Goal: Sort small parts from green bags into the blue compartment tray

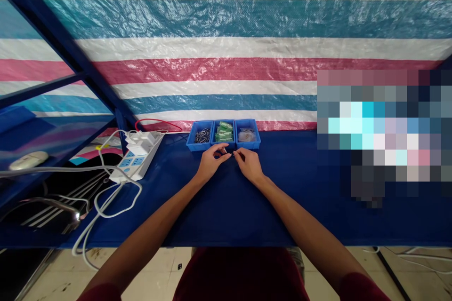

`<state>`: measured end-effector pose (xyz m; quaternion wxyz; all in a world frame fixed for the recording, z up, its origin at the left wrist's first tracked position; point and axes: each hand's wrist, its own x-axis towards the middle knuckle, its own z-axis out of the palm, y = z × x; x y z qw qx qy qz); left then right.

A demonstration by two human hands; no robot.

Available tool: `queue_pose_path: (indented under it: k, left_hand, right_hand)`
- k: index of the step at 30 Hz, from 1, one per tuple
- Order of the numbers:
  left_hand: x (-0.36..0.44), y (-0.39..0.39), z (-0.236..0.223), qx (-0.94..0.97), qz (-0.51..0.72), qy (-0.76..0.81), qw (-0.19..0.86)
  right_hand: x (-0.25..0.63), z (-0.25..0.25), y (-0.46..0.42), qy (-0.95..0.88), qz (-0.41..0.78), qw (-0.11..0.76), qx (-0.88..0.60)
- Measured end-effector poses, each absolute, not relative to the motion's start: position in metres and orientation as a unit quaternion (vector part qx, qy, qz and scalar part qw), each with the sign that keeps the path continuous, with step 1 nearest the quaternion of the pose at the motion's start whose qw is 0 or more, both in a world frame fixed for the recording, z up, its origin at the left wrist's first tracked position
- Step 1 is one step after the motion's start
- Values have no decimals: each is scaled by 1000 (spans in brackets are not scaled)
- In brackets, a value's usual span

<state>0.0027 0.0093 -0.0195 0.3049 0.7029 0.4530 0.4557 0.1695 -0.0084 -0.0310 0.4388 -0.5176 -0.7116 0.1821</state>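
Head view: your left hand (213, 160) is curled, and a small pale piece (224, 150) shows by its thumb and forefinger; whether it is gripped, you cannot tell at this size. Your right hand (248, 162) is bunched just beside it, fingertips together, contents unclear. Held this close, the hands probably steady each other for fine handling. Three bins (249, 145) stand side by side just beyond them, likely so each kind stays sorted within your reach: dark parts (202, 136), green pieces (224, 131), clear bits (246, 135). The power strip (137, 162) lies off to your left, probably keeping cords (141, 189) away from your fingers. You can read no brand, label or writing.
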Motion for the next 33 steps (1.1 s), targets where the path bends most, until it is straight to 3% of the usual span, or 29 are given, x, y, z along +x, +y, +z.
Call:
queue_pose_path:
  k: [18, 33]
  left_hand:
    - [1, 11, -23, 758, 456, 403, 236]
    - [2, 7, -20, 730, 453, 441, 260]
  right_hand:
    - [169, -30, -8, -714, 185, 438, -514]
    - [169, -30, -9, -715, 190, 438, -510]
